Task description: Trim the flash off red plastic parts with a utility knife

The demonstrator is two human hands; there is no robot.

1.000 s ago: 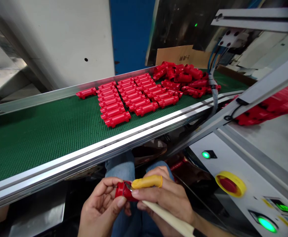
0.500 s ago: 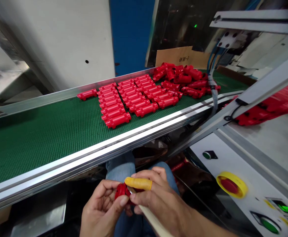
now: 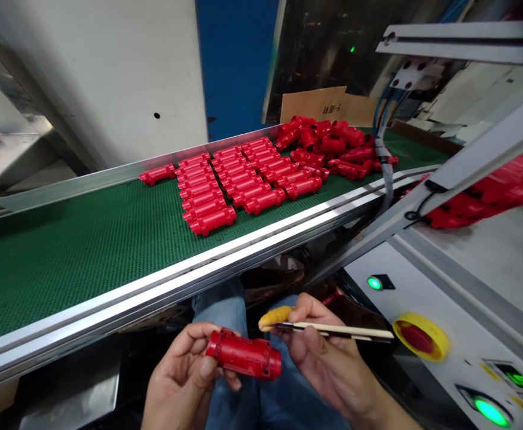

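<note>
My left hand (image 3: pixel 184 373) pinches one end of a red plastic cylindrical housing (image 3: pixel 245 355) between thumb and fingers. It lies roughly level above my lap, its free end toward the right. A short gap separates it from my right hand (image 3: pixel 328 352), whose index finger wears a yellow finger cot (image 3: pixel 275 316). That hand is closed around a slim cream-handled tool (image 3: pixel 346 329) with a dark, narrow front part, pointing left. The tool's exact kind is unclear.
Several matching red housings (image 3: pixel 207 200) lie in rows on the green conveyor belt (image 3: pixel 109 239), and a loose pile (image 3: pixel 333 140) sits behind them. The metal rail (image 3: pixel 153 292) borders the near side. At right are a control panel (image 3: pixel 378 310) and a slanted frame bar (image 3: pixel 476 155).
My right hand has drawn away to the right with the tool, which now points left. The red housing has been turned lengthwise in my left hand. Two panel buttons now glow green.
</note>
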